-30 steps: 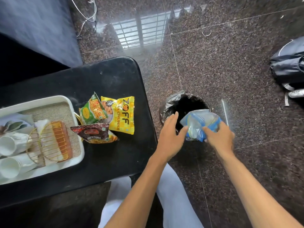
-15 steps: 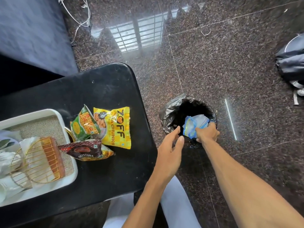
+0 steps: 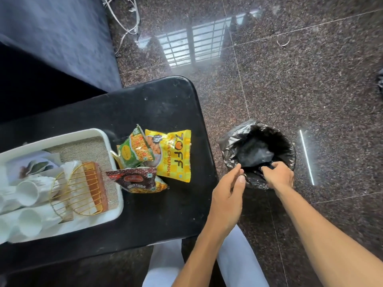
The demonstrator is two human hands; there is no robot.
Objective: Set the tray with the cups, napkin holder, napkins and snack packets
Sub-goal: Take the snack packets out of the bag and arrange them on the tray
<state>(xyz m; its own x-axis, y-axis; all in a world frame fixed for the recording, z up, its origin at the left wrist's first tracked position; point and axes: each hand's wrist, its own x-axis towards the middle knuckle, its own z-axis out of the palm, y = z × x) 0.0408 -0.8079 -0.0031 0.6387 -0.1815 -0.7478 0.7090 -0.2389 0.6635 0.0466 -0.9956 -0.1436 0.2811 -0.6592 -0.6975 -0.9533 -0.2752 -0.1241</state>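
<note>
A white tray (image 3: 112, 141) sits at the left of the black table (image 3: 157, 104). It holds white cups (image 3: 29, 193) lying on their sides, a gold wire napkin holder (image 3: 83, 189), also tipped over, and white napkins (image 3: 37, 164). Three snack packets lie on the table just right of the tray: yellow (image 3: 172, 156), green (image 3: 134, 152) and maroon (image 3: 134, 179). My left hand (image 3: 228, 195) is at the near rim of a bin, fingers apart. My right hand (image 3: 277, 175) curls over that rim with its fingertips hidden inside.
The round bin with a black liner (image 3: 234, 146) stands on the speckled stone floor right of the table. White cables (image 3: 128, 19) lie at the top. A blue-grey upholstered surface (image 3: 51, 34) fills the upper left. My white trousers (image 3: 163, 264) show below the table edge.
My right hand pushed the blue and clear plastic bag down into the bin; the bag is no longer visible. My left hand stayed beside the rim. The camera view shifted towards the table.
</note>
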